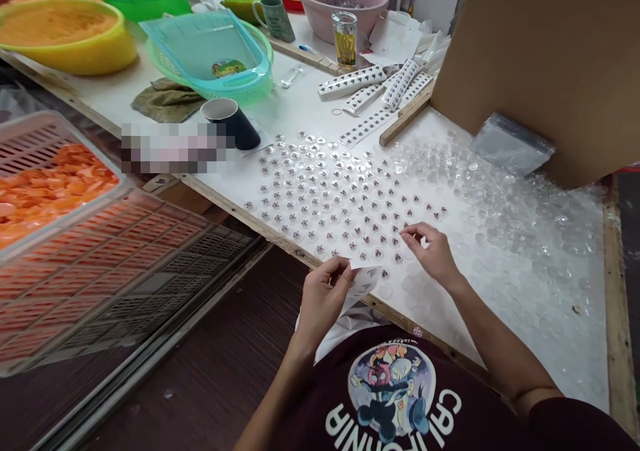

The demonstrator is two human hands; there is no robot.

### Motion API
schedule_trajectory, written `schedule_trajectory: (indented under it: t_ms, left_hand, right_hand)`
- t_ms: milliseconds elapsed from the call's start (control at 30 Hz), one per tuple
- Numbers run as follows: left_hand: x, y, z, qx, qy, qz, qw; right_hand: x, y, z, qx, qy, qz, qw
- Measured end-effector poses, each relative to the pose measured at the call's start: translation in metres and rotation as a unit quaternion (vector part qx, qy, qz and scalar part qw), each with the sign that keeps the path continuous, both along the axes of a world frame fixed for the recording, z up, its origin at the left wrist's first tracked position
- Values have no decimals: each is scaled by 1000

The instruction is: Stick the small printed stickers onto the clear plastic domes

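My left hand (327, 294) pinches a white sheet of stickers (367, 281) with small dark prints, over the table's front edge. Thumb and forefinger of my right hand (429, 248) are pressed together just above the tabletop, at the right side of the printed discs; whatever is between the fingertips is too small to make out. Many clear round discs (325, 206), each with a small dark sticker, lie spread left of that hand. Plain clear discs (520, 218) are heaped and scattered to its right.
Sticker strips (367, 126) lie behind the discs near a wooden strip (407, 114). A dark cup (235, 126), turquoise basket (215, 58), glass (345, 41) and pink basin (343, 1) stand farther back. A cardboard sheet (540, 58) rises at right. A crate (55, 171) of orange pieces stands left.
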State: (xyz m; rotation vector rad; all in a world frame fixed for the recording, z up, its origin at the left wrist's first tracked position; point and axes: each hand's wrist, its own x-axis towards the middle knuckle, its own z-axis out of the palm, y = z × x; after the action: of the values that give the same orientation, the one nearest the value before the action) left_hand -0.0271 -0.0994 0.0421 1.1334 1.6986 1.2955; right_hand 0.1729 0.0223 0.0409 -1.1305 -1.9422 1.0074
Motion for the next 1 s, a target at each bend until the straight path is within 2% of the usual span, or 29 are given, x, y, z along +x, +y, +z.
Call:
schedule_trajectory:
  t_ms: [100, 200, 367, 467, 600, 700, 767, 900, 1000]
  left_hand:
    - [-1, -3, -1, -3, -4, 1, 1000]
    - [1, -3, 0, -2, -4, -8, 1000]
    - [8, -3, 3, 12, 12, -28, 999]
    - [9, -4, 3, 12, 8, -23, 1000]
    - [11, -7, 6, 16, -12, -20, 1000]
    - [16, -5, 9, 6, 3, -6, 1000]
    - [19, -4, 10, 0, 0, 6, 1000]
    - [21, -3, 8, 6, -12, 26, 1000]
    - [23, -3, 7, 15, -9, 19, 1000]
  right_hand:
    - [-6, -28, -4, -70, 23, 34, 997]
    - [-11, -51, -5, -106, 55, 39, 992]
    - [-20, -65, 0, -120, 81, 33, 989]
    - [-22, -63, 0, -93, 88, 9, 992]
    - [-23, -63, -1, 7, 56, -19, 998]
    - [-22, -64, 1, 74, 35, -7, 997]
    - [-20, -65, 3, 82, 34, 20, 996]
    - [-13, -65, 7, -12, 46, 71, 996]
    - [-13, -64, 7, -74, 62, 34, 995]
